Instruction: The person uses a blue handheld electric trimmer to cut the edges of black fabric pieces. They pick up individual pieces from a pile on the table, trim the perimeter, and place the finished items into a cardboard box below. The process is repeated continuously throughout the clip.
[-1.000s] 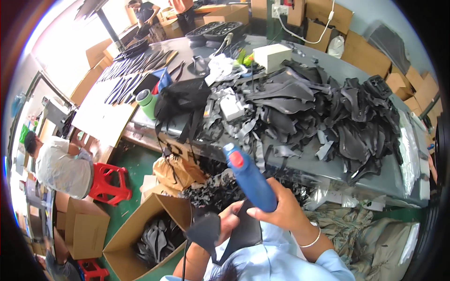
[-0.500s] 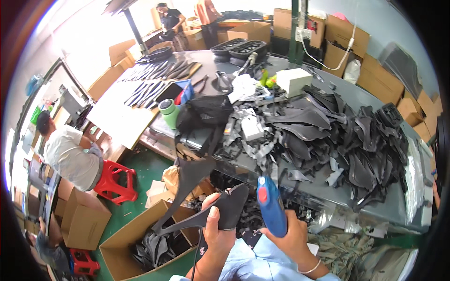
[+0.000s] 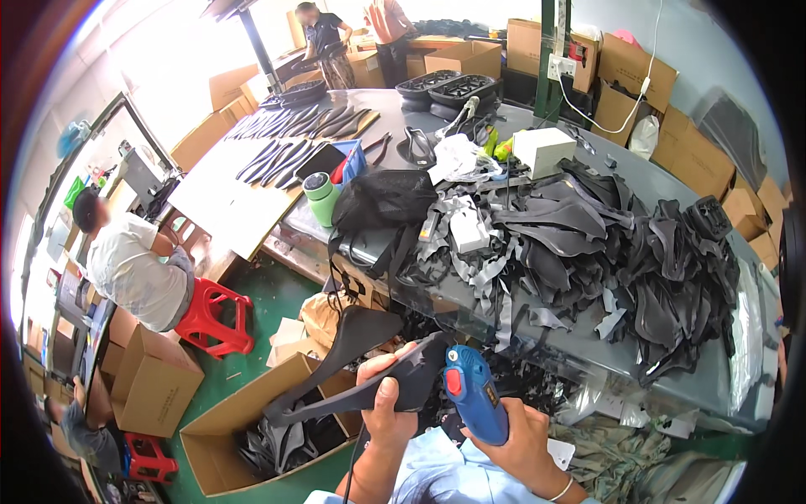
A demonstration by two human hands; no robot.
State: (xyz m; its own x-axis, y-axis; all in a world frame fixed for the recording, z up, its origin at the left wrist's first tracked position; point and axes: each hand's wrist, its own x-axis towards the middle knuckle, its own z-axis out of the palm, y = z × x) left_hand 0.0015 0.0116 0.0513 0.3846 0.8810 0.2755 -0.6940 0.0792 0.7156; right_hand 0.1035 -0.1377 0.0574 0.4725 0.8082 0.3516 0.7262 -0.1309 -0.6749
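My left hand [image 3: 384, 401] grips a long black bicycle saddle [image 3: 357, 374] by its wide rear end, the narrow nose pointing left over a cardboard box. My right hand [image 3: 514, 433] is closed around a blue hand-held power tool [image 3: 473, 392] with a red button, its nose held close to the saddle's rear edge. Both hands sit low in the view, just in front of the grey worktable [image 3: 588, 353]. A heap of black saddle covers and cut scraps [image 3: 604, 252] lies on that table beyond the tool.
An open cardboard box [image 3: 243, 420] holding black parts stands on the green floor below the saddle. A green cup [image 3: 321, 197], a black bag [image 3: 382, 202] and a white box [image 3: 544, 151] sit on the table. A person sits on a red stool [image 3: 214, 315] at left; other people stand at the far end.
The saddle has come up into clear view in my left hand and turned nose-left. The blue tool has dropped lower and tilted in toward the saddle's rear.
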